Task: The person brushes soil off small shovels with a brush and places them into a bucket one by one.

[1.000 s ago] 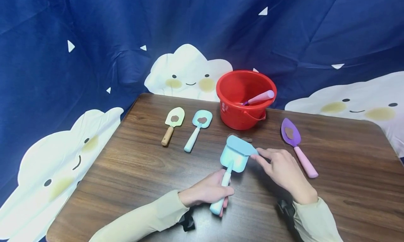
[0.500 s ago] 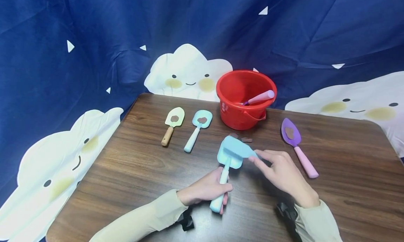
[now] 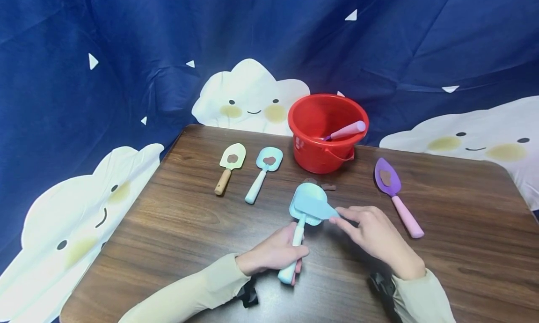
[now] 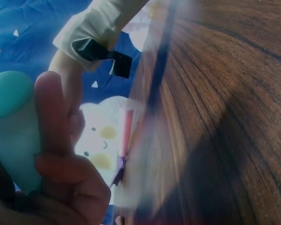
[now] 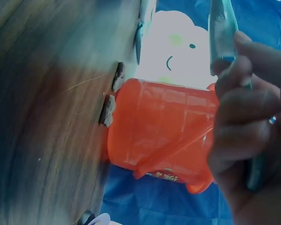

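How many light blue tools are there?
3: one shovel in the left hand, a scraper in the right hand, another shovel lying left of the red bucket, which may hide more.

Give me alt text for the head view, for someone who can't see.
Left hand grips a blue shovel; right hand pinches a blue tool over its blade. Beyond stands a red bucket; three more shovels lie on the wooden table.

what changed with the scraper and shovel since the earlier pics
The blue scraper in the right hand moved toward the person and slightly left, nearer the held shovel's handle. The shovel, in the left hand, shifted slightly away and left. Nothing was grasped or released. The red bucket and green trowel stayed put.
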`<move>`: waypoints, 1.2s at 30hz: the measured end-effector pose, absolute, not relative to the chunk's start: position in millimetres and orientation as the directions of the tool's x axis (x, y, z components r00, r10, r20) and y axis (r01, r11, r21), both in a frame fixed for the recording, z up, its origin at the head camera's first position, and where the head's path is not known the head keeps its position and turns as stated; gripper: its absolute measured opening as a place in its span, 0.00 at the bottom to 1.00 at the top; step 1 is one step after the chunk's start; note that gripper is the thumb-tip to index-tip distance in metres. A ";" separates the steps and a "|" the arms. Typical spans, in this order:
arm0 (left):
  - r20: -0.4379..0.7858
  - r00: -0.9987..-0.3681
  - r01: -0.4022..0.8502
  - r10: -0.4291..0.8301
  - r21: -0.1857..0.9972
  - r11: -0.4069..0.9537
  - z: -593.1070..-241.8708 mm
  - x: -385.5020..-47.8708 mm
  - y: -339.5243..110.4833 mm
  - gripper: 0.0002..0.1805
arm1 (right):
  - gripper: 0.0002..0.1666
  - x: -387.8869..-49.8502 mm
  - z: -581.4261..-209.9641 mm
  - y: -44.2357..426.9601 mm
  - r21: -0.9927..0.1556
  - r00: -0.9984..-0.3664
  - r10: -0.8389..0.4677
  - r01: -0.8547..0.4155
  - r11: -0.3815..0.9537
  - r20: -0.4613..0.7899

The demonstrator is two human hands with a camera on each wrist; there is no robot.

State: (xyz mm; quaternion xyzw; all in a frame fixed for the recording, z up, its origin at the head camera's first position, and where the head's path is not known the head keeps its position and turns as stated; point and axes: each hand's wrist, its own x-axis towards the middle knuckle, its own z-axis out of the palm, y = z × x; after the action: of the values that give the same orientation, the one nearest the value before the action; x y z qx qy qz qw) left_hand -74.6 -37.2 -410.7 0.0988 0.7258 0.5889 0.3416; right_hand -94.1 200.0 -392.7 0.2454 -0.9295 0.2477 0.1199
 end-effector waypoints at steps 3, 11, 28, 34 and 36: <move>-0.397 -0.745 -0.261 0.537 0.913 0.313 -412.1 -73.8 -37.3 0.05 | 0.20 -98.0 -395.1 202.3 -0.358 -0.838 -0.351 -0.507 0.784 0.418; -0.416 -0.723 -0.274 0.552 0.906 0.324 -418.1 -71.8 -36.9 0.05 | 0.22 -102.6 -397.9 203.4 -0.342 -0.851 -0.245 -0.428 0.837 0.465; -0.359 -0.764 -0.262 0.536 0.932 0.251 -415.9 -77.9 -35.3 0.10 | 0.14 -87.4 -394.0 190.0 -0.518 -0.850 -0.431 -0.526 0.674 0.302; -0.344 -0.780 -0.213 0.523 0.931 0.296 -413.4 -77.4 -35.3 0.09 | 0.15 -88.1 -397.7 190.5 -0.510 -0.854 -0.422 -0.521 0.685 0.305; -0.339 -0.785 -0.189 0.519 0.928 0.321 -413.0 -77.1 -35.4 0.09 | 0.17 -89.5 -396.8 191.9 -0.491 -0.855 -0.413 -0.518 0.700 0.313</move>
State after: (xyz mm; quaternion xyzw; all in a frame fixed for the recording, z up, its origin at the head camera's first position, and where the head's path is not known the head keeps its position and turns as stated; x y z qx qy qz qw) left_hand -77.1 -35.4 -413.0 0.1099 0.7518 0.5720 0.3092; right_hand -89.5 191.9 -396.8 0.2539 -0.9176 0.2924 0.0898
